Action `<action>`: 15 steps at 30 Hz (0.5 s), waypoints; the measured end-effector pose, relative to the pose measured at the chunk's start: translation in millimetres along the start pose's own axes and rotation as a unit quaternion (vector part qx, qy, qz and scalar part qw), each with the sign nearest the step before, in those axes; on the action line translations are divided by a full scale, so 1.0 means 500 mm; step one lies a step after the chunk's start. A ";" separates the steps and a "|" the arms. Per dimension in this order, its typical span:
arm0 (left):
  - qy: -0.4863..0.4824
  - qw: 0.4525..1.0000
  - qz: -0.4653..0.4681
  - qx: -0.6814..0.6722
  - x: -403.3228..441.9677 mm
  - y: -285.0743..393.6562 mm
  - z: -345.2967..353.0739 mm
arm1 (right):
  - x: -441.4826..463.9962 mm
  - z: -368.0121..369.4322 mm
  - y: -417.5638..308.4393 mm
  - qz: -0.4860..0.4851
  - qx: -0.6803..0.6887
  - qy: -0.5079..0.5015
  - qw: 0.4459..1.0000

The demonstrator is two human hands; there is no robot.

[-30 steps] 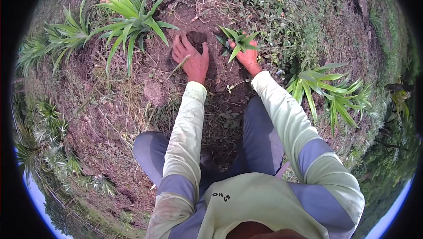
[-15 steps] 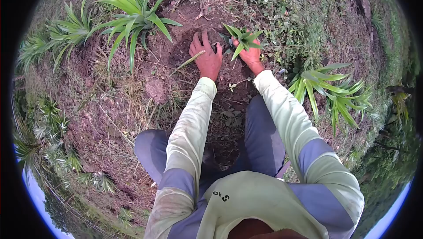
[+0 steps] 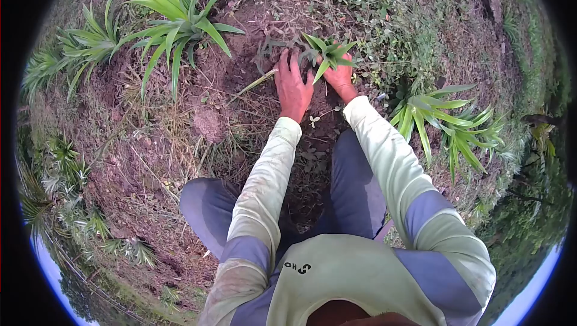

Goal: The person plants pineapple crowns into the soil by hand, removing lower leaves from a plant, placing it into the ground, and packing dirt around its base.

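A small pineapple plant (image 3: 329, 54) with short pointed green leaves stands upright in dark, loose soil (image 3: 243, 64). My right hand (image 3: 341, 81) is wrapped around its lower part; the leaves cover most of the fingers. Just left of the plant, my left hand (image 3: 293, 93) lies palm down on the soil with its fingers stretched forward, holding nothing. A dry yellowish stalk (image 3: 255, 84) lies on the ground by the left fingertips. Where the plant's base meets the ground is hidden.
A large pineapple plant (image 3: 185, 25) grows at the upper left, with another plant (image 3: 99, 43) further left. More spiky plants (image 3: 430, 112) stand to the right of my right forearm. Low weeds (image 3: 384, 31) and dry grass (image 3: 174, 103) cover the ground. My knees (image 3: 204, 206) are bent below.
My left hand has moved right across the soil, closer to the small pineapple plant. My right hand stays at the plant. The whole view has shifted slightly left.
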State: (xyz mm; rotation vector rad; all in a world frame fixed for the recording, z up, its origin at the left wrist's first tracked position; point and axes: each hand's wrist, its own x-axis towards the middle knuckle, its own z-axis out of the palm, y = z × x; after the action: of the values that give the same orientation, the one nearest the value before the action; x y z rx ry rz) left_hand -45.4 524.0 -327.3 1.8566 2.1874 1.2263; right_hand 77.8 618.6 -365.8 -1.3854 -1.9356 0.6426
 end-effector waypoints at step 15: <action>-0.150 0.966 0.066 0.201 0.024 -0.035 0.042 | 0.001 -0.008 -0.005 0.004 0.000 -0.017 1.000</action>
State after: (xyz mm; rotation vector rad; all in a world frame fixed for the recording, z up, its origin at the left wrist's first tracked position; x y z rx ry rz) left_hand -53.0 545.6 -346.1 2.1858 2.2907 0.4812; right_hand 79.1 618.4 -361.2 -1.3908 -1.9588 0.6742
